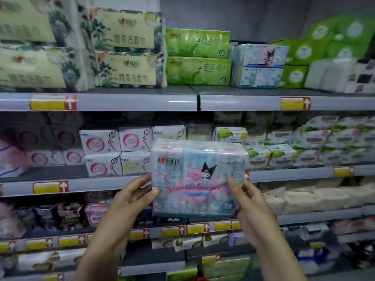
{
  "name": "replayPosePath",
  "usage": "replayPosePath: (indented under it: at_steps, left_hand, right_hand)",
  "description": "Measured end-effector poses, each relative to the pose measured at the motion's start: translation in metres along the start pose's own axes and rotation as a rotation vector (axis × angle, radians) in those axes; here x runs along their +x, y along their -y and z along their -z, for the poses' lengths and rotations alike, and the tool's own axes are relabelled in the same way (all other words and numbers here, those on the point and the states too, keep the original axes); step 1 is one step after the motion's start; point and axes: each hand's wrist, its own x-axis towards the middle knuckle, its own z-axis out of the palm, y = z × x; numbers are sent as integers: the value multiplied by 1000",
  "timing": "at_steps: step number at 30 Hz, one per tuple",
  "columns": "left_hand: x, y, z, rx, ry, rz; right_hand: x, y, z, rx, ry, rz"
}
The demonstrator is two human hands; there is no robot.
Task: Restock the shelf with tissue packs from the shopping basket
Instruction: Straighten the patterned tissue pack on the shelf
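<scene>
Head view: a tissue pack [197, 179] wrapped in clear film, printed in pale blue and pink with a cartoon character, is held up in the air in front of the shelving, level with the second shelf [101, 184] and clear of it. The pack is upright, with its printed face turned toward the camera.

The left hand [132, 196] is closed on the pack's left edge. Its thumb is laid on the front face and its fingers are tucked behind, out of sight. The right hand [249, 199] is closed on the right edge in the same way, with the thumb on the front and the fingers curled round the side. Both forearms are raised from the bottom of the frame.

On the top shelf [138, 101], packs with the same pastel print [261, 65] are stood on end. To their left, two green tissue packs [197, 57] are stacked one on the other. Cream packs with a floral pattern [127, 49] are stacked further left, and more green packs [324, 41] are piled at the far right.

Yellow and red price tags [295, 103] are fixed along the shelf edges. On the second shelf, behind the held pack, white packets with pink circles [113, 151] are lined up in two layers. The lower shelves are filled with other packets, blurred in this frame.
</scene>
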Motion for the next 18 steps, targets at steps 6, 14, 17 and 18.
replayPosePath:
  at_steps: [6, 14, 17, 18]
  left_hand:
    - [10, 5, -71, -51, -36, 12]
    - [14, 10, -159, -60, -29, 50]
    - [15, 10, -193, -86, -62, 53]
    - [16, 11, -202, -94, -60, 54]
  right_hand:
    - [4, 28, 59, -8, -18, -42]
    - [5, 56, 144, 34, -78, -30]
    - [8, 66, 175, 31, -91, -19]
    - [9, 70, 184, 29, -91, -8]
